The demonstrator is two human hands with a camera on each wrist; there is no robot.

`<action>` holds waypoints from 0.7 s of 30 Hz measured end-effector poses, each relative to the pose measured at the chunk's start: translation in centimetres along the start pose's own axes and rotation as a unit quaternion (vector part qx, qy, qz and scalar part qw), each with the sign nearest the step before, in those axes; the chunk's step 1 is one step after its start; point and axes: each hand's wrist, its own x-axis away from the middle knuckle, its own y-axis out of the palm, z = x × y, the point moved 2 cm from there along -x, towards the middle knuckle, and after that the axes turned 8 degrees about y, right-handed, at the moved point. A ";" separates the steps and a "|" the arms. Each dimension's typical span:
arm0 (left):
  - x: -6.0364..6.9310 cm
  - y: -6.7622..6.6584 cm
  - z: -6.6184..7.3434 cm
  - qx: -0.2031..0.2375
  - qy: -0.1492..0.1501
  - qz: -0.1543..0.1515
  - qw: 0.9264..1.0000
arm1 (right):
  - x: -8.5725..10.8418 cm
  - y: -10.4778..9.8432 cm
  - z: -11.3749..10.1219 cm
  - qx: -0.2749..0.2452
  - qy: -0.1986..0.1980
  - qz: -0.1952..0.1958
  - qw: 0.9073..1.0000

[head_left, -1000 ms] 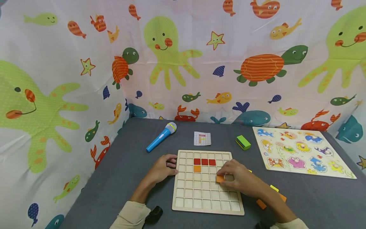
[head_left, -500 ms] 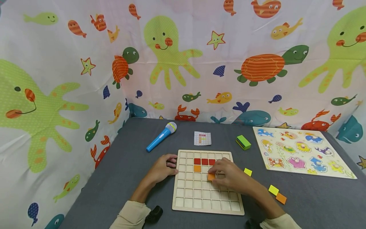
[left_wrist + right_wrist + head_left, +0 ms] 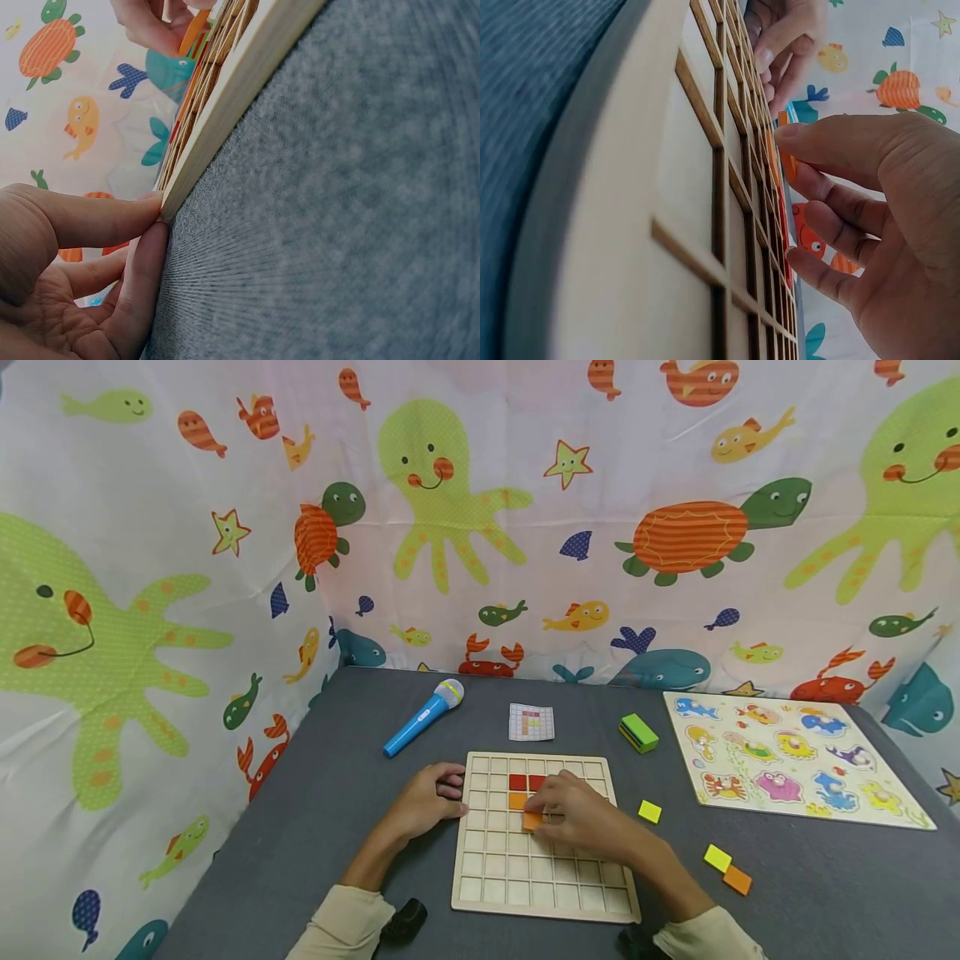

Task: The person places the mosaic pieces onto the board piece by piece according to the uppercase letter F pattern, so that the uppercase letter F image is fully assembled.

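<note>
A wooden grid board [image 3: 517, 889] lies on the table, with red tiles [image 3: 517, 782] and an orange tile [image 3: 517, 801] in its cells. My right hand [image 3: 581, 818] pinches another orange tile [image 3: 532, 822] between thumb and fingertips, just over the board. In the right wrist view this held orange tile [image 3: 786, 154] is tilted on edge under the thumb. At the board's left edge, my left hand [image 3: 423, 802] holds on with thumb and fingers, seen close in the left wrist view at the wooden edge [image 3: 225, 124]. The right hand hides part of the red row.
Behind the board lie a printed pattern card [image 3: 531, 723], a blue toy microphone [image 3: 425, 718] and a green tile stack [image 3: 637, 733]. Loose yellow tiles [image 3: 649, 812] and an orange tile [image 3: 737, 881] lie to the right. A sea-animal puzzle [image 3: 795, 760] is at the far right.
My right hand has moved left over the board with the orange tile, stopping beside the placed orange one. Loose tiles on the right have come into fuller view. The left hand stays put.
</note>
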 end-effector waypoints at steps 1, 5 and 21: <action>0.0 0.0 0.0 0.000 0.000 0.000 1.000 | -0.1 0.1 0.0 0.002 -0.003 0.000 1.000; 0.0 0.0 0.0 0.000 0.001 0.000 1.000 | -0.5 0.3 -0.2 0.008 -0.011 0.004 1.000; 0.0 0.0 0.1 -0.002 -0.003 -0.001 1.000 | -1.4 0.6 -1.5 0.025 -0.026 0.002 0.999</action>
